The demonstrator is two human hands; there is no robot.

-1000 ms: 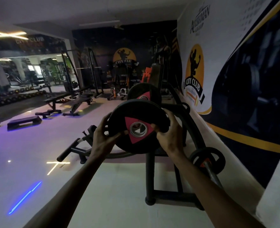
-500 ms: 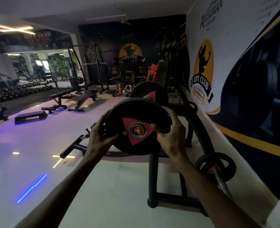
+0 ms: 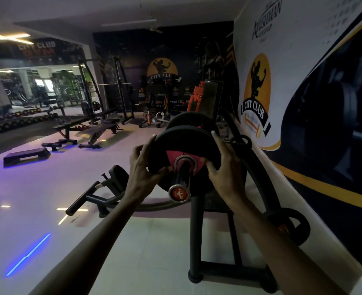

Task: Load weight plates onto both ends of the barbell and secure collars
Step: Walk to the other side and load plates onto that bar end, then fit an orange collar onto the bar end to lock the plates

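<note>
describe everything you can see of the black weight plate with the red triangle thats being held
The round black weight plate with a red triangular patch looks rubber-coated, with a metal-ringed centre hole. It stands upright, threaded onto the dark barbell sleeve, whose red-capped end pokes toward the camera. The left hand and right hand grip its rim on either side. Another plate sits behind it.

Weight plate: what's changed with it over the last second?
The weight plate has gone onto the barbell sleeve: a second ago its centre hole was empty, now the sleeve pokes through, its end cap toward the camera. Unchanged: the left hand and right hand grip the plate's rim on either side; another plate sits behind.
</note>
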